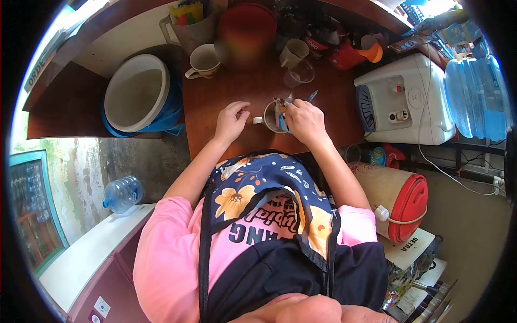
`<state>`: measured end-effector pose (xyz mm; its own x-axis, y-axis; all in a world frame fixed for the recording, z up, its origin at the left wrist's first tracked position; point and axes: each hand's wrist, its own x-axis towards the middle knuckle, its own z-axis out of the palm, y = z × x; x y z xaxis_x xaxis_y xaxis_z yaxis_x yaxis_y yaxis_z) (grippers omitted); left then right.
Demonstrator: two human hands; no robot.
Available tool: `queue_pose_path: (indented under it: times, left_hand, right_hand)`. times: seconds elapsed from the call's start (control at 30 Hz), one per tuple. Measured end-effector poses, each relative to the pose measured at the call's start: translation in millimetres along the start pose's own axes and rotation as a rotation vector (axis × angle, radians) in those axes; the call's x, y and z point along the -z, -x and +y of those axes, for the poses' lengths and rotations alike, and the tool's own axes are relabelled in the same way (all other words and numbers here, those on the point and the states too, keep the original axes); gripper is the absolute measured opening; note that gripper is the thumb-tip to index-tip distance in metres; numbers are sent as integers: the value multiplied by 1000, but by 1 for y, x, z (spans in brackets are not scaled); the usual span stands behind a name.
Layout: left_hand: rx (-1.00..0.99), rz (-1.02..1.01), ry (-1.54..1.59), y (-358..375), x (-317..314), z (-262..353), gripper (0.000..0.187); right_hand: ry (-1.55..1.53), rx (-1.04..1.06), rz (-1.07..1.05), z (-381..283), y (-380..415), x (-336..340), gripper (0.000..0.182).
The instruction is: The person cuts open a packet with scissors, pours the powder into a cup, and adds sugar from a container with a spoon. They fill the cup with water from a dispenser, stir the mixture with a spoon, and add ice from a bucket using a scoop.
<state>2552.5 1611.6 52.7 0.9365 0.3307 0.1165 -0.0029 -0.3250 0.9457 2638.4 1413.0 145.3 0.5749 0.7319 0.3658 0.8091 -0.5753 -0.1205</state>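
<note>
A white mug (pixel 258 120) with its handle pointing left stands on the brown wooden table, with several slim, colourful items in it, perhaps pens or sachets. My right hand (pixel 307 121) is closed at the mug's right rim. Its fingertips pinch something small that I cannot make out. A thin bluish, pen-like item (pixel 312 96) shows just beyond that hand. To the left of the mug handle, my left hand (pixel 232 121) hovers over or rests on the table, fingers loosely bent and thumb apart, with nothing in it.
Behind the mug are a clear plastic cup (pixel 299 74), a cream mug (pixel 294 53), a patterned cup (pixel 204 60) and a large red container (pixel 246 32). A water dispenser (pixel 404 99) stands right, a white-lidded blue bucket (pixel 137 92) left. A red-lidded drink jug (pixel 390 202) lies by my right arm.
</note>
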Motion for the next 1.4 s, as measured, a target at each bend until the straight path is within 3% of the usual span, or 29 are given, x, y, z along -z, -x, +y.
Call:
queue_pose_path:
  times: [0.17,0.27,0.47,0.57,0.67,0.77,0.83,0.9,1.03,1.13,1.23,1.4]
  left_hand:
    - [14,-38,22,4,-2,0,23]
    - [43,-71,53,2,-6,1,23]
    - [66,-153,13,9,-12,-6,24]
    - [93,-199,-22,5,-13,-5,23]
    - [90,-209,-61,11,-18,-17,25]
    - [87,-205,-72,11,-23,-33,29]
    - [165,-210,42,15,-22,-44,32]
    - [391,-238,125,18,-14,-47,37]
    - [639,-268,270,33,4,-63,38]
    - [728,-262,276,39,14,-65,34]
    - [759,-239,294,37,18,-71,30]
    - [662,-247,111,26,7,-45,29]
  right_hand:
    - [15,-15,-94,1,4,0,6]
    - [-28,-2,37,-2,2,5,7]
    - [-40,-16,-44,4,9,3,12]
    - [-100,-53,72,6,10,8,12]
    - [-131,-142,-24,17,22,-1,14]
    - [-343,-357,168,26,36,0,17]
    - [-788,-667,203,37,65,-16,20]
    - [-1307,-1027,187,36,98,-14,23]
    - [-1732,-1374,418,12,194,-49,17]
    - [-1716,-1656,471,-19,266,-80,16]
    - [-1876,-1987,853,-26,319,-116,13]
    - [-1504,-2355,753,6,393,-202,9]
